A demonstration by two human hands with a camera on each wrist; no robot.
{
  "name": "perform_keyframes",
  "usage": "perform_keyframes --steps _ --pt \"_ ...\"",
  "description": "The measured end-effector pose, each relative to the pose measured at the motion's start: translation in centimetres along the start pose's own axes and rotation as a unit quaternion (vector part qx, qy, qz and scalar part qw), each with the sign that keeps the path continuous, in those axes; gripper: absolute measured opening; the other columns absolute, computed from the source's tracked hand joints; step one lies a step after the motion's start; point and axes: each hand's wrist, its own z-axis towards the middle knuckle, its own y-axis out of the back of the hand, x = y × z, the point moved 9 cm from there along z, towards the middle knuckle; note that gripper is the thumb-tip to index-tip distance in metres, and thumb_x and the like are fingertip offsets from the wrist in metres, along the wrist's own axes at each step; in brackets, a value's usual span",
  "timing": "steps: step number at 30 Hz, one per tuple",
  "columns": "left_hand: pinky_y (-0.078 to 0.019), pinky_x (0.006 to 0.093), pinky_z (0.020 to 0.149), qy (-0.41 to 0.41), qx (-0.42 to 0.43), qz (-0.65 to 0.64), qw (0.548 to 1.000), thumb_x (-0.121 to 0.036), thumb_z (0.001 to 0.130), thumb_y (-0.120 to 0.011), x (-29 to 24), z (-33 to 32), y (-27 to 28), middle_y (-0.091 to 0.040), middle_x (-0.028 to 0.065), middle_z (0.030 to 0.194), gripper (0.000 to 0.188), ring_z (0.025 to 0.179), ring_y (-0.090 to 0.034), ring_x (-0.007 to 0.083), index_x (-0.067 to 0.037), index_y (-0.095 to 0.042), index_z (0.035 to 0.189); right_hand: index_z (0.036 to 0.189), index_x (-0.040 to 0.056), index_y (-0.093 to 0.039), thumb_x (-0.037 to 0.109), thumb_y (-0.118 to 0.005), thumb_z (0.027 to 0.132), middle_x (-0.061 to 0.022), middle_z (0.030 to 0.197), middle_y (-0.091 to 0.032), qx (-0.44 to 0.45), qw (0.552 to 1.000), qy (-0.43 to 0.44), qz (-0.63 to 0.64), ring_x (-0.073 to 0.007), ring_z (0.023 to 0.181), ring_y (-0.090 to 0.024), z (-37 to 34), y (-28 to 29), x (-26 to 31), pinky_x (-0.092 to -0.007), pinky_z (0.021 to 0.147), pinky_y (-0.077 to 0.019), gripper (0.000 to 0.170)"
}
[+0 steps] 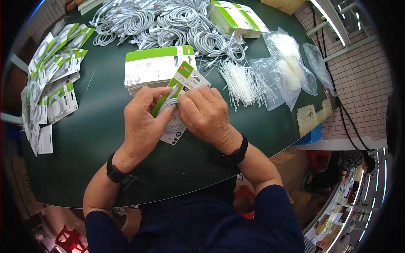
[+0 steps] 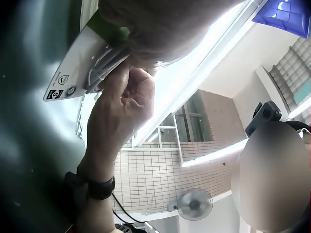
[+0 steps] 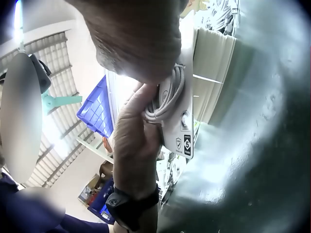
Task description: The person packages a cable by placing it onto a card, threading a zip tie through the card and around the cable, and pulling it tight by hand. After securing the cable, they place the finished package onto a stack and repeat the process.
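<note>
Both hands work at a white and green packaging card (image 1: 184, 76) printed "USB-A to USB", tilted above the table. A coiled light-grey USB cable (image 1: 174, 127) lies against its face. My left hand (image 1: 141, 124) grips the card and cable from the left, thumb across the coil. On the other side my right hand (image 1: 206, 113), fingers curled, pinches the cable near its top; its fingertips are partly hidden. In the right wrist view the cable loops (image 3: 170, 99) hang beside the card's printed lower end (image 3: 182, 141). The left wrist view shows the card's lower corner (image 2: 57, 89).
Behind the hands stands a stack of cards (image 1: 154, 67), with a heap of coiled cables (image 1: 168, 25) beyond. White cable ties (image 1: 244, 84) and plastic bags (image 1: 291, 67) lie right. Carded cables (image 1: 55, 71) pile up left. Another card stack (image 1: 236, 19) is at the back.
</note>
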Motion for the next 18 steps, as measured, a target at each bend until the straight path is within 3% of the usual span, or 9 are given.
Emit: perform_keyframes --steps 2,9,18 --pt "-0.0509 0.0242 0.068 -0.018 0.007 0.028 0.999 0.007 0.082 -0.076 0.1 0.0 0.1 -0.063 0.0025 0.088 0.044 0.075 -0.058 0.0072 -0.002 -0.068 0.124 0.104 0.0047 -0.069 0.007 -0.079 0.076 -0.0057 0.085 -0.063 -0.024 1.000 0.012 0.000 -0.0255 0.074 -0.061 -0.1 0.3 0.0 -0.0372 0.064 -0.0459 0.030" --pt "-0.0532 0.0245 0.074 0.088 0.016 -0.060 0.994 0.007 0.086 -0.074 0.7 0.4 0.1 -0.066 0.0035 0.093 0.038 0.082 -0.063 0.0085 0.001 -0.065 0.123 0.107 0.0091 -0.072 0.008 -0.085 0.073 -0.0033 0.090 -0.066 -0.052 0.992 -0.070 0.087 -0.0267 0.081 -0.062 -0.2 0.5 -1.9 -0.0388 0.071 -0.0482 0.036" --pt "-0.0534 0.0241 0.079 0.103 0.033 -0.059 0.992 0.007 0.087 -0.074 1.1 0.5 -0.1 -0.066 0.0038 0.096 0.035 0.086 -0.063 0.0082 0.002 -0.066 0.120 0.105 0.0096 -0.072 0.007 -0.085 0.072 -0.0025 0.092 -0.066 -0.066 0.988 -0.076 0.118 -0.0262 0.085 -0.062 -0.4 1.0 -2.2 -0.0392 0.076 -0.0480 0.035"
